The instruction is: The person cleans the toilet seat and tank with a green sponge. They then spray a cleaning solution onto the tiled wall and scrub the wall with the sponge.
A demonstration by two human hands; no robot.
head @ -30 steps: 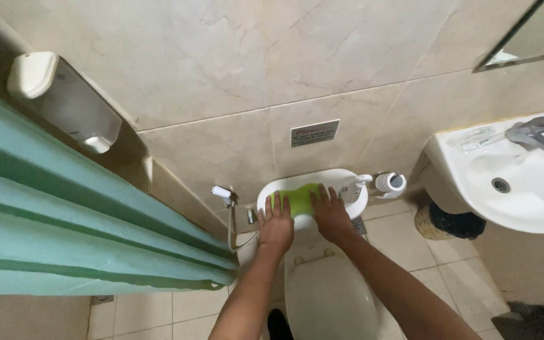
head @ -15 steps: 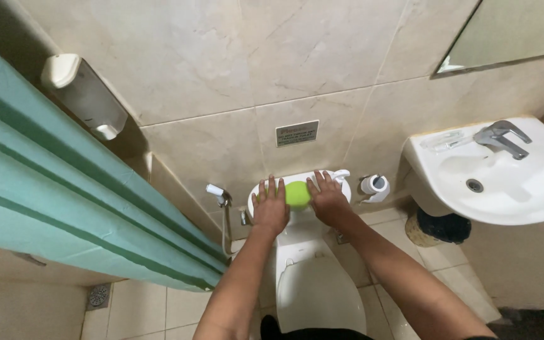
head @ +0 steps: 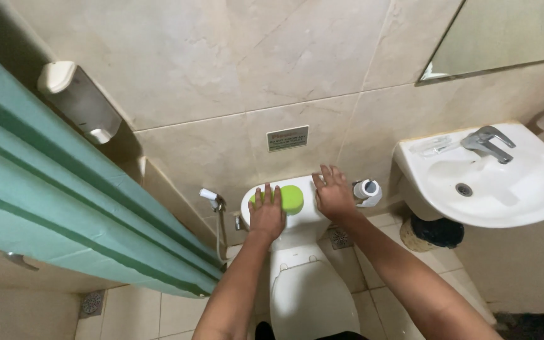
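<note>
Hands both down on the toilet tank (head: 297, 221), seen from above. Left hand (head: 266, 214) lies flat, palm down, fingers spread and straight, resting on the left part of a bright green cloth (head: 292, 199); it presses rather than grips, nothing closed inside it. Green cloth sits on the tank lid, about the middle, its right half uncovered. Right hand (head: 334, 195) also flat and open, fingers spread toward the wall, on the right end of the tank lid, just beside the cloth; cannot tell whether it touches the cloth's edge. It holds nothing.

Toilet lid (head: 310, 296) closed, white, below the tank between the two forearms. Paper roll (head: 368, 189) on its holder just right of the right hand, near the wall. Spray hose (head: 211, 196) on the wall left of the tank. White washbasin (head: 524, 189) with a metal tap (head: 487, 141) further right, well apart from the hands. Green curtain (head: 64, 214) runs along the left side. Small sign (head: 288, 138) on the tiled wall above the tank.
</note>
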